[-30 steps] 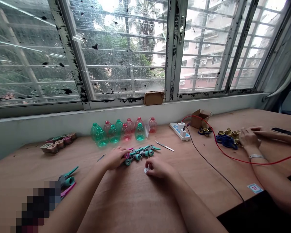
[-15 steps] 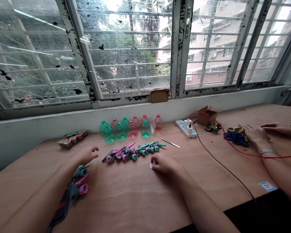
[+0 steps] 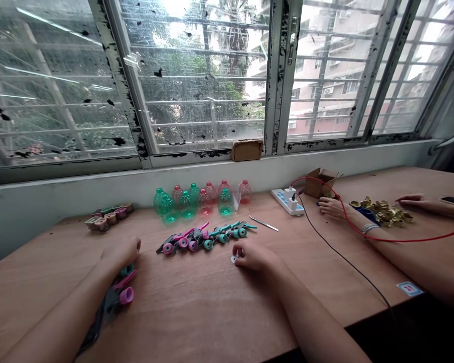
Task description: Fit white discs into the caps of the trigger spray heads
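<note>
My right hand [image 3: 255, 256] rests on the wooden table [image 3: 196, 312], its fingers pinched at the edge of a small white disc [image 3: 233, 259]. My left hand [image 3: 121, 254] is closed, fingers curled inward; whatever may be inside them is hidden. Just below it, partly covered by my forearm, lie grey trigger spray heads with a teal collar [image 3: 128, 269] and a pink collar [image 3: 126, 296]. Between my hands and a little beyond them is a row of pink and teal trigger spray heads [image 3: 206, 237].
Green bottles [image 3: 188, 205] and red bottles [image 3: 244, 192] stand by the wall. Tweezers [image 3: 264, 223], a power strip [image 3: 288, 202] and cables lie to the right. Small containers [image 3: 108, 218] sit at left. A co-worker's hand [image 3: 333, 207] reaches near a cardboard box [image 3: 320, 182] and gold parts [image 3: 389, 214].
My left hand has drawn back toward the spray heads by my forearm, and its fingers have curled closed. My right hand stays at the white disc. The co-worker's hand has moved left.
</note>
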{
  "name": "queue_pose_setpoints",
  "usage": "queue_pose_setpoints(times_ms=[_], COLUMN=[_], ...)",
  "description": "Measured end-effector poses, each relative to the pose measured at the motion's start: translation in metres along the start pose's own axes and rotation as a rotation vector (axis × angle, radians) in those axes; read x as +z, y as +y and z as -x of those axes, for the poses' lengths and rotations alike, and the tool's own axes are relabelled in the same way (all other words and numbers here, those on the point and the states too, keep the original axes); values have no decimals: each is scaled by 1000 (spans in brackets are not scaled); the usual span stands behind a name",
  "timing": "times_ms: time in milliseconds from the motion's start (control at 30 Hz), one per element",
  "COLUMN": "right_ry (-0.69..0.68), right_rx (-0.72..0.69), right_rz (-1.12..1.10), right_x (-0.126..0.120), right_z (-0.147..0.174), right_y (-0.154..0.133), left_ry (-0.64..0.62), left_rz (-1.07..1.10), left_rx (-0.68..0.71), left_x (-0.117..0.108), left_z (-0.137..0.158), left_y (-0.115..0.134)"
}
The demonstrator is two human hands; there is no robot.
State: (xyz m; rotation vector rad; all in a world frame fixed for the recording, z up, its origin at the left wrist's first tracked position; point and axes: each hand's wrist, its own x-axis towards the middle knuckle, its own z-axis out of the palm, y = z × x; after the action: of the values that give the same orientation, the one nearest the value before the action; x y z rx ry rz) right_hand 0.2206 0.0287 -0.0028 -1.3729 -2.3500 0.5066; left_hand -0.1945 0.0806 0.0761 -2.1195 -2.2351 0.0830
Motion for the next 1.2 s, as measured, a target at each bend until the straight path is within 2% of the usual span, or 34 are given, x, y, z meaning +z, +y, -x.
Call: queue_pose_setpoints(times_ms=[100, 167, 267, 300, 367, 433, 500, 633, 800, 933, 1000, 1067, 1133, 1200], right_ry=[0, 1, 11, 16, 24, 25, 26, 52, 111, 124, 125, 128, 131, 134], right_rx=[3, -1, -22, -39, -81, -121, -148, -189, -171, -169, -164, -163, -159, -151], right_rz=[-7, -12, -23, -33, -69, -110, -132, -151, -173, -195, -196, -192, -190, -196], right_x=[0, 0, -1, -1, 0, 2, 4, 10, 13, 15, 17, 18, 19, 20], right_z=[-1, -1, 0, 1, 1, 0, -1, -5, -5, -5, -6, -6, -6, -6], right_y=[-1, -2, -5, -6, -10, -13, -16, -16, -12, -11, -11, -11, -11, -10], left_ry=[85, 193, 297, 340, 347, 284, 244, 254, 252, 295, 200, 41, -77, -127], left_rz=[-4, 7, 67, 165, 397, 528, 532, 454, 512, 621, 607, 554, 493, 439], left_rx=[9, 33, 69, 112, 226, 355, 465, 559, 619, 719, 852, 950, 969, 954], left_x=[-18, -32, -46, -47, -39, -25, -7, 21, 39, 32, 24, 19, 19, 25], left_z=[7, 14, 33, 41, 59, 76, 88, 99, 98, 97, 99, 101, 102, 102], left_y=[11, 24, 57, 72, 103, 132, 156, 184, 192, 180, 173, 167, 164, 163])
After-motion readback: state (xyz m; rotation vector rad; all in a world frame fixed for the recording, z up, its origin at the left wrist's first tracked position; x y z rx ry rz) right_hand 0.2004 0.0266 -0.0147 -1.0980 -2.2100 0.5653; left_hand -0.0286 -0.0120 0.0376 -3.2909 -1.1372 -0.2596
